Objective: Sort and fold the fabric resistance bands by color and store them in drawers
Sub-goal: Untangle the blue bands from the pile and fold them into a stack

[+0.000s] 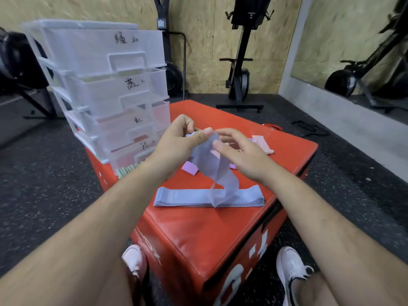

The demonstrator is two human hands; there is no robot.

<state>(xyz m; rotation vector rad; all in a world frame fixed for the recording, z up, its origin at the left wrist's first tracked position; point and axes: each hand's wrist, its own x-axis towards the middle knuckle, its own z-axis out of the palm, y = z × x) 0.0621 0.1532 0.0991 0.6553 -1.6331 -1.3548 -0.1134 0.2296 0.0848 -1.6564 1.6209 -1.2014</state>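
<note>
My left hand (pixel 176 142) pinches the top of a light blue fabric band (pixel 217 171) between thumb and fingers, and the band hangs down in a loop. My right hand (pixel 240 153) is beside it with fingers spread, touching the band's upper part. The loop's lower end rests on a flat stack of blue bands (pixel 189 196) lying across the red box (pixel 209 230). Purple bands (pixel 189 168) lie beyond, partly hidden by my hands. Pink bands (pixel 263 143) lie at the far right of the box top. A white plastic drawer unit (pixel 106 93) with handwritten labels stands at the box's far left.
Green bands (pixel 127 170) show at the bottom drawer's front. My two white shoes (pixel 289 270) stand on the black rubber floor on either side of the box's near corner. Rowing machines (pixel 240 62) stand against the wood-panel wall behind. A mirror (pixel 357 40) is on the right.
</note>
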